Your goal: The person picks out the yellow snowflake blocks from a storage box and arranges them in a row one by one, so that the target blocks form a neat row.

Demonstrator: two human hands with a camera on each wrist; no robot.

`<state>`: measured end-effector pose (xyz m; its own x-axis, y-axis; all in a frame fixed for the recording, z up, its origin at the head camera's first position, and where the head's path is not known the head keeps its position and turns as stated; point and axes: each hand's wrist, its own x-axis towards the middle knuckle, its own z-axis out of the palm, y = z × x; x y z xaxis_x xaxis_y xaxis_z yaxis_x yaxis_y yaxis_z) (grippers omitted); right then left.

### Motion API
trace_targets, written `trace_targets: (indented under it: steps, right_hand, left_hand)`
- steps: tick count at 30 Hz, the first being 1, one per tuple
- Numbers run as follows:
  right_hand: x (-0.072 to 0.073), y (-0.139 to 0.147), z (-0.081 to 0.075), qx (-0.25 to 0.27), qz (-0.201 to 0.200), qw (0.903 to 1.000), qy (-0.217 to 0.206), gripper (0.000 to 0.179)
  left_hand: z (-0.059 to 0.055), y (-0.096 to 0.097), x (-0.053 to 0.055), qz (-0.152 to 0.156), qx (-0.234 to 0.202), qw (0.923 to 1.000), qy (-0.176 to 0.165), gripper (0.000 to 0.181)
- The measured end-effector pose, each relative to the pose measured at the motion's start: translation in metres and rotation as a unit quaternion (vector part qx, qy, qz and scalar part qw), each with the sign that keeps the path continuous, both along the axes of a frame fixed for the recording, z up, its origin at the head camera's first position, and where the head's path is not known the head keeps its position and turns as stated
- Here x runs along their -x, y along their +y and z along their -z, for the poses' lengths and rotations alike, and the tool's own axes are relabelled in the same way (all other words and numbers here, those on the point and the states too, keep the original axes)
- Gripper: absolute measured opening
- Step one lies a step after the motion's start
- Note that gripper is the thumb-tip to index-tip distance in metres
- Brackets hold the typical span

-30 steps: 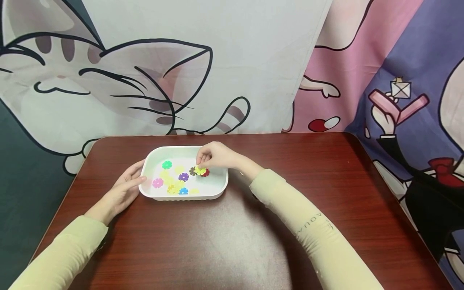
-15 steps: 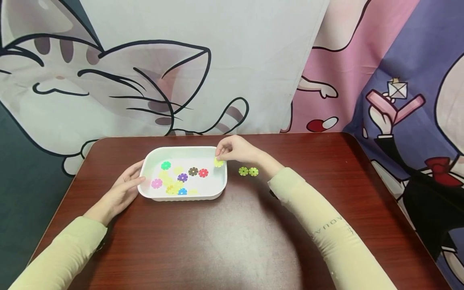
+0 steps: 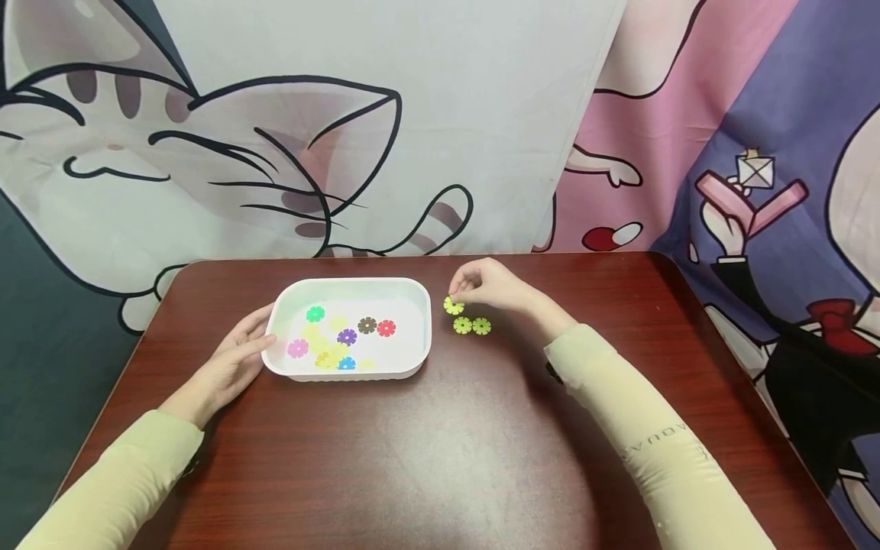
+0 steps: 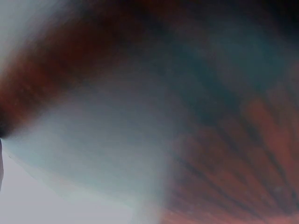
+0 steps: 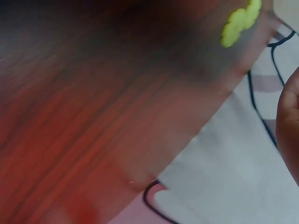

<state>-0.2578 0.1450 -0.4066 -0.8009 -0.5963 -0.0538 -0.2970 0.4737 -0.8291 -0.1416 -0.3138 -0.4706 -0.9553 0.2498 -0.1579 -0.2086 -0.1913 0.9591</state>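
A white plastic tray (image 3: 406, 367) with rounded corners stands left of centre in the head view. My left hand (image 3: 237, 355) holds its left end, thumb over the rim and fingers along the outer wall. To the right of the tray, my right hand (image 3: 491, 284) pinches a yellow-green flower-shaped plastic disc (image 3: 454, 305) between thumb and fingertips. Just below it on the table lie a yellow-green disc (image 3: 463, 325) and a second matching disc (image 3: 482, 326), side by side. The right wrist view shows two yellow-green discs (image 5: 233, 28) and part of the right hand (image 5: 289, 121).
Inside the tray lie several flower discs, among them a green disc (image 3: 315, 314), a red disc (image 3: 386, 328), a purple disc (image 3: 347, 337) and a pink disc (image 3: 298, 348). The brown table (image 3: 426, 451) meets a printed cloth (image 3: 509, 153) at its back edge. The left wrist view is blurred.
My right hand has lifted a yellow-green disc out of the tray and carried it right, past the rim, to above the two discs on the table. My left hand stays on the tray.
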Motion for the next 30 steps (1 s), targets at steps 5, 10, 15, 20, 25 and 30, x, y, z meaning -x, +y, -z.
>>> trace_targets:
  steps: [5, 10, 15, 20, 25, 30]
  right_hand:
    - [0.002, 0.022, 0.009, -0.008, 0.012, 0.9999, -0.005, 0.006]
    - [0.003, 0.043, 0.017, -0.019, 0.030, 0.9993, -0.009, 0.006]
    - [0.001, 0.060, 0.025, -0.027, 0.039, 0.9986, -0.021, 0.006]
    - [0.001, 0.072, 0.034, -0.033, 0.040, 0.9983, -0.027, 0.005]
    - [0.001, 0.077, 0.042, -0.048, 0.028, 0.9981, -0.027, 0.004]
    - [0.000, 0.078, 0.043, -0.069, 0.027, 0.9972, -0.008, 0.004]
  left_hand:
    - [0.000, 0.000, 0.000, 0.002, -0.008, 1.0000, 0.003, 0.056]
    - [0.001, -0.001, 0.000, 0.003, -0.010, 0.9999, 0.008, 0.055]
    - [0.001, -0.001, 0.000, 0.006, -0.014, 0.9999, 0.006, 0.056]
    - [0.000, -0.001, 0.000, 0.004, -0.013, 0.9999, 0.001, 0.057]
    - [0.000, 0.000, -0.001, 0.002, -0.011, 0.9999, -0.001, 0.056]
    - [0.000, 0.000, -0.001, 0.003, -0.014, 0.9999, 0.002, 0.056]
